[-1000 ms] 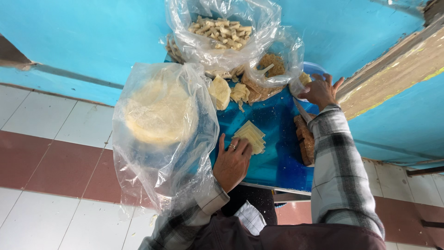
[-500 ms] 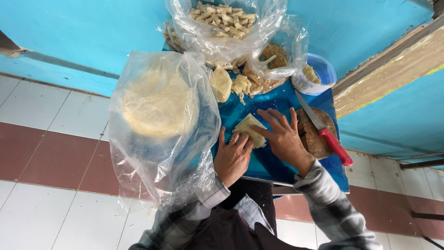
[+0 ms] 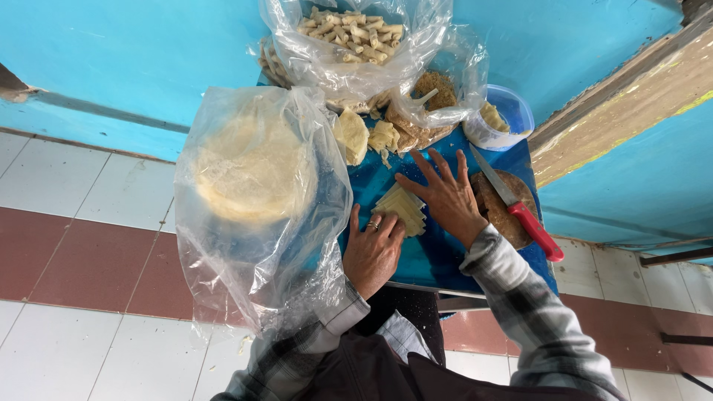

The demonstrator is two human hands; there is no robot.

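Two hands on a folded pale wrapper, on a blue desk

The left hand (image 3: 371, 249) and right hand (image 3: 445, 194) lie flat with open fingers on the folded wrapper (image 3: 402, 209) — pressing, not gripping it. It sits in the desk (image 3: 438, 256) middle; a red-handled knife (image 3: 518, 204) lies to the right, and a bag of round sheets (image 3: 252, 178) to the left.

A stack of thin sheets (image 3: 402, 208) lay on the table (image 3: 438, 256), between the left hand (image 3: 371, 251) and the right hand (image 3: 448, 197). A knife (image 3: 518, 206) lay to the right. A bag of round wrappers (image 3: 252, 186) sat to the left. A bag of rolls (image 3: 353, 37) sat behind.
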